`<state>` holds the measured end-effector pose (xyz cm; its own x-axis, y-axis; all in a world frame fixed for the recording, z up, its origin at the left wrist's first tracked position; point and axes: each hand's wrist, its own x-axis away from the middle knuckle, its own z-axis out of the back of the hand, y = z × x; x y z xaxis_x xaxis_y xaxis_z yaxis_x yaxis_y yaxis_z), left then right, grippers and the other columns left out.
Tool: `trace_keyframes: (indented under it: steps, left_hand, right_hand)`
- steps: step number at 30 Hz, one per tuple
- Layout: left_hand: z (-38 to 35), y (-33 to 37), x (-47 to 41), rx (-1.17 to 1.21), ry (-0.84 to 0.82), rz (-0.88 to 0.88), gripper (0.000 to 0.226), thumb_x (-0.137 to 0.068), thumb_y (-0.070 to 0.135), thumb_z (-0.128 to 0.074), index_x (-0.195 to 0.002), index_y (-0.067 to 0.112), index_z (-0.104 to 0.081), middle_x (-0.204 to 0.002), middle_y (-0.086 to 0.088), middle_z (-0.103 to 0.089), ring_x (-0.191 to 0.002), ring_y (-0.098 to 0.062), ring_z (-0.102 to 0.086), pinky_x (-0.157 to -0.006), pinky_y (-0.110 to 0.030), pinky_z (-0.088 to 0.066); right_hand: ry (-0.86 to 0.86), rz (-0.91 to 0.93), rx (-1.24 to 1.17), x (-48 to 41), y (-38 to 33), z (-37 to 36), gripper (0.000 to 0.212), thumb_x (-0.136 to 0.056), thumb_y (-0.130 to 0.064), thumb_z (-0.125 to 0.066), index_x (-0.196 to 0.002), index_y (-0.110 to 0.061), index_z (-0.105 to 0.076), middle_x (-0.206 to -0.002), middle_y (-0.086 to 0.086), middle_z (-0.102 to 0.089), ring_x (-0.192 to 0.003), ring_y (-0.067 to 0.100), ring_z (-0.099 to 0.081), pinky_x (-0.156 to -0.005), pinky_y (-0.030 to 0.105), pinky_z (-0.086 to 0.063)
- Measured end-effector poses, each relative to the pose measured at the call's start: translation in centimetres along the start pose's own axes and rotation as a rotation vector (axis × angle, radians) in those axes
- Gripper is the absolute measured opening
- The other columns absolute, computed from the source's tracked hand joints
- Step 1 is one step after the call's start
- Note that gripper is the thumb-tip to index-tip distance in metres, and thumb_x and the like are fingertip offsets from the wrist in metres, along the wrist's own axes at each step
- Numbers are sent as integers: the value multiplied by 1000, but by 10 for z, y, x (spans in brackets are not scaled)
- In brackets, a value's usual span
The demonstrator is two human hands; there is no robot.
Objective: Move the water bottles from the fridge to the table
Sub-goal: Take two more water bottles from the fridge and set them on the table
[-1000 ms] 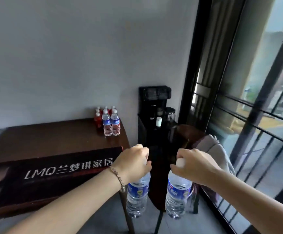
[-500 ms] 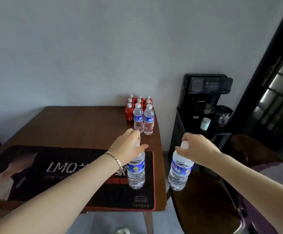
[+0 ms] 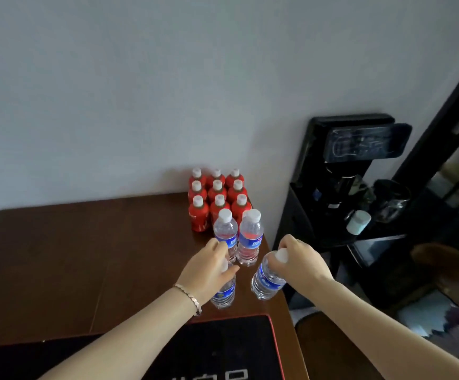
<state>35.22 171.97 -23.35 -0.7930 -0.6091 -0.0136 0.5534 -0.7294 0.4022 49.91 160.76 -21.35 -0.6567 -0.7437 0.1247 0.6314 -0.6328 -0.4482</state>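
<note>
Over the last second the view swings from the window side of the room onto the worktop (image 3: 86, 256), and both bottles, which hung beyond its right edge a second ago, now sit over the dark wood at its far right corner. The left hand (image 3: 209, 272) is curled from above around the cap and neck of the left bottle (image 3: 224, 294), fingers pressed together over the top so the cap is mostly hidden; this bottle is upright and low, its base seemingly at or just off the wood, though contact cannot be confirmed. The right hand (image 3: 299, 261) pinches the white cap of the right bottle (image 3: 266, 281) in the same overhand way; that bottle is tilted, base swung inward, and hangs close to the worktop's right edge. Half a second ago the left bottle was over the black mat (image 3: 223, 349); it is now past the mat's far border, just in front of the two water bottles already standing (image 3: 236, 237) beside each other. Behind those is a block of red bottles (image 3: 217, 198) against the wall. By my reading the carry is essentially over and the step in hand is setting down, forming a second row in front of the standing pair. The right bottle probably needs straightening and a nudge left first, since it is nearest the edge.
</note>
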Motion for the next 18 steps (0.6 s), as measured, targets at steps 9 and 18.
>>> trace_keyframes:
  steps: [9, 18]
  left_hand:
    - [-31, -27, -59, 39, 61, 17, 29, -90, 37, -56, -96, 9, -53, -101, -3, -54, -71, -9, -44, -59, -15, -33]
    - [-49, -32, -49, 187, 152, 324, 52, -70, 49, -73, -103, 16, -51, -95, 7, -45, -90, -11, -44, -54, -14, -36]
  right_hand:
    - [-48, -3, -19, -71, -11, -45, 32, -87, -40, -53, -109, -16, -53, -102, 0, -63, -86, 17, -61, -70, 28, -50]
    - [-124, -32, -82, -72, 1, -65, 60, -76, -57, -63, -126, -31, -45, -117, 0, -49, -96, 16, -62, -77, 28, -54]
